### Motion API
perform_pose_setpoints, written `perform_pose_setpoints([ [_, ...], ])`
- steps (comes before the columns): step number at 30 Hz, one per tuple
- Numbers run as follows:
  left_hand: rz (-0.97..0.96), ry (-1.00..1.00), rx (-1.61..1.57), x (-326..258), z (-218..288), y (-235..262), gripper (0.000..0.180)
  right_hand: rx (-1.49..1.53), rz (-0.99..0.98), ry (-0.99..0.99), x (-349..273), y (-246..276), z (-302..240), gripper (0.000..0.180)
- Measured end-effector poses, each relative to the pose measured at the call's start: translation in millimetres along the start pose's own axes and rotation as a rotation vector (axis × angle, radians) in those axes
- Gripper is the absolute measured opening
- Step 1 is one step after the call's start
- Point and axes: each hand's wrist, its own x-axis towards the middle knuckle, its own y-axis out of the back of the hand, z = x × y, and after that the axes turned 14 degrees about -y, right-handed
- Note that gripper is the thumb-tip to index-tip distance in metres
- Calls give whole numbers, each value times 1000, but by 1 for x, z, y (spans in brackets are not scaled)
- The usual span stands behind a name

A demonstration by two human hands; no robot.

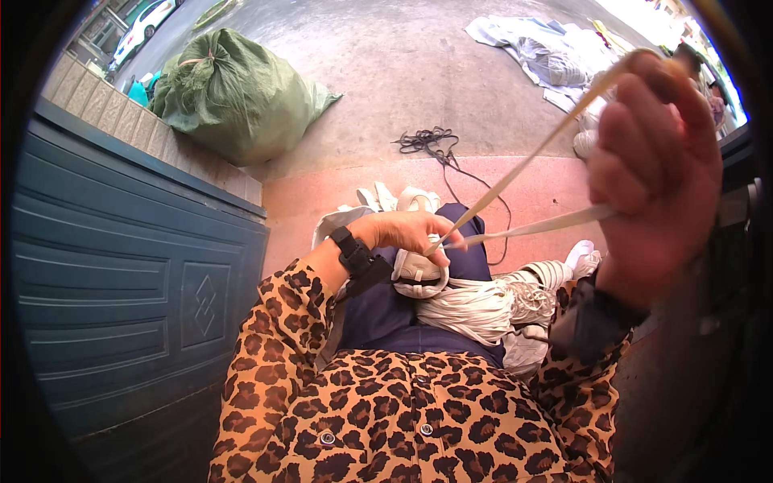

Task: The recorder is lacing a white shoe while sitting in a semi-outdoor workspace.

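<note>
A cream shoelace runs taut in two strands from my left hand up to my right hand. My left hand is closed in a pinch on the lace, just over a beige and white shoe on my lap. My right hand is raised high on the right, its fingers curled round the lace, somewhat blurred. Across my thighs lies a thick bundle of cream laces. The far part of the shoe is hidden under my left hand.
Several pale shoes sit beyond my left hand. A tangled black cord trails over the floor. A big green sack stands at the far left, near a dark blue door panel. White cloth lies at the far right.
</note>
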Motion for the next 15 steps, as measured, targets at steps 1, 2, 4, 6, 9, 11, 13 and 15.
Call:
perform_pose_setpoints([
  [1, -67, 24, -145, 0, 7, 4, 39, -227, 87, -4, -3, 9, -1, 23],
  [2, -134, 46, -290, 2, 12, 8, 37, -436, 193, -14, -9, 22, -3, 23],
  [4, 133, -36, -415, -17, 18, 34, 26, -756, 517, 323, -19, 67, -11, 23],
  [6, 571, -160, -570, -56, 20, 77, 21, -123, 493, 329, -45, 110, -41, 22],
  [9, 1154, -183, -906, -125, 15, 139, 20, 103, 849, 391, -84, 173, -38, 31],
  [11, 1337, -176, -994, -162, 7, 152, 16, -170, 945, 214, -100, 201, -5, 32],
  [13, 1430, 50, -879, -173, -4, 142, 9, -631, 1092, -3, -106, 216, 58, 10],
  [15, 1265, 231, -696, -160, -17, 112, 6, -697, 915, -300, -112, 216, 124, 26],
])
